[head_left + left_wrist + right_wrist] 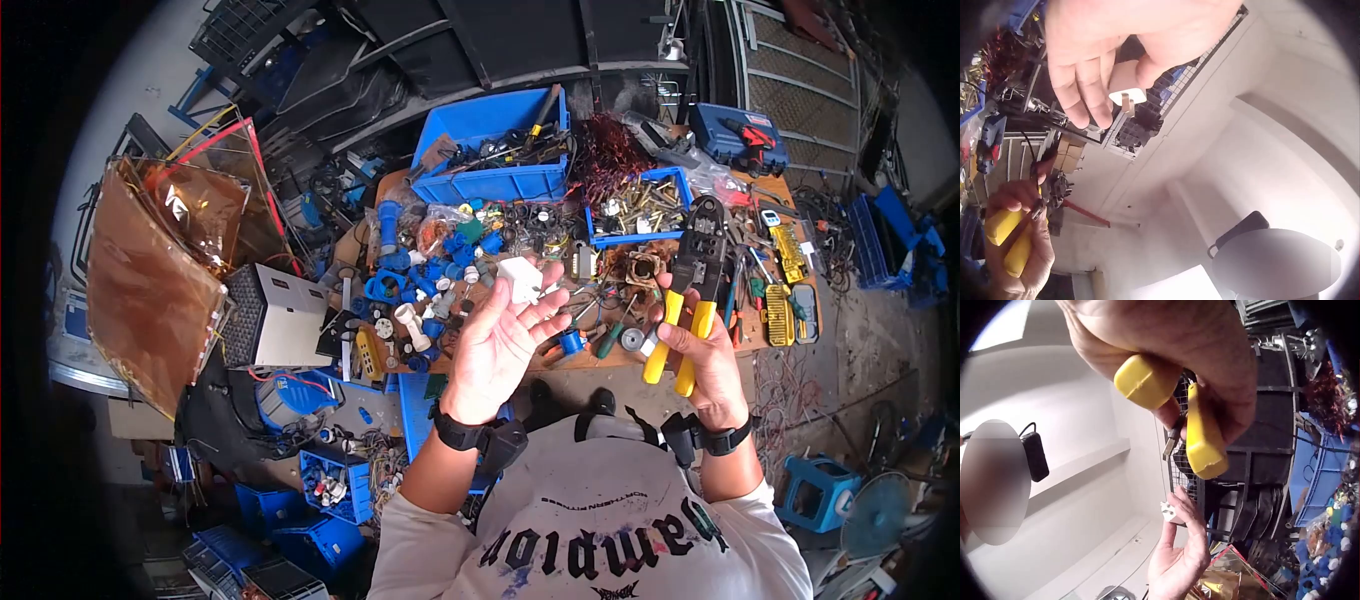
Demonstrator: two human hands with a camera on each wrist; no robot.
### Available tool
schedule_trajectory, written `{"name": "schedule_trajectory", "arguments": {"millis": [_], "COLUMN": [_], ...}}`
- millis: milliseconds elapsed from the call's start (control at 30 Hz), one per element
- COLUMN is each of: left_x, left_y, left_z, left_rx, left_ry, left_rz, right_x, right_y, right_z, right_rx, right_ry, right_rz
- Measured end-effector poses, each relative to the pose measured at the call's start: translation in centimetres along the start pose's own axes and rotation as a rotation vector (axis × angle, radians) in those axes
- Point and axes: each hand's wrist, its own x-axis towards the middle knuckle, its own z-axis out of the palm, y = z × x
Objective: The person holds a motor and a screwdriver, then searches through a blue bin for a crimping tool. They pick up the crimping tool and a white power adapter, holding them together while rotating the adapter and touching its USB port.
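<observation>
My left hand (495,355) is turned palm up over the front of the workbench. Between its thumb and fingers it pinches a white plug-in charger (520,278); flat metal prongs (1126,105) stick out of it in the left wrist view. My right hand (714,372) grips crimping pliers (700,262) with a dark head and yellow handles, the head pointing away from me and the handles spread apart. In the right wrist view, a USB plug (1170,447) on a dark cable shows by the right fingers, next to the handles.
The workbench carries a blue crate of tools (490,185), a blue tray of brass-coloured pieces (640,238), and loose blue and white fittings (410,285). To the right lie a yellow bit set (778,315) and a blue case (735,135). A speaker-like box (275,318) stands at left.
</observation>
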Motion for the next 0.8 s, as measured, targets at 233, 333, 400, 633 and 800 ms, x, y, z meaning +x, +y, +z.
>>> {"name": "schedule_trajectory", "arguments": {"millis": [233,333,400,633,800], "left_x": [-0.28,-0.34,-0.27,-0.56,-0.3], "left_y": [-0.14,-0.22,-0.3,-0.07,-0.05], "left_z": [-0.22,0.05,-0.2,0.0,0.31], "left_rx": [-0.062,-0.052,0.026,0.697,0.99], "left_ry": [-0.024,0.011,0.013,0.111,0.062], "left_rz": [0.012,0.066,0.14,0.552,0.76], "right_x": [-0.11,0.05,0.15,0.1,0.2], "right_y": [-0.14,-0.02,0.05,0.1,0.28], "right_z": [0.61,0.17,0.04,0.01,-0.29], "right_rx": [0.004,-0.002,-0.002,0.004,0.038], "right_ry": [0.016,0.001,-0.013,-0.013,-0.01], "right_rz": [-0.003,0.008,0.023,0.018,0.039]}}
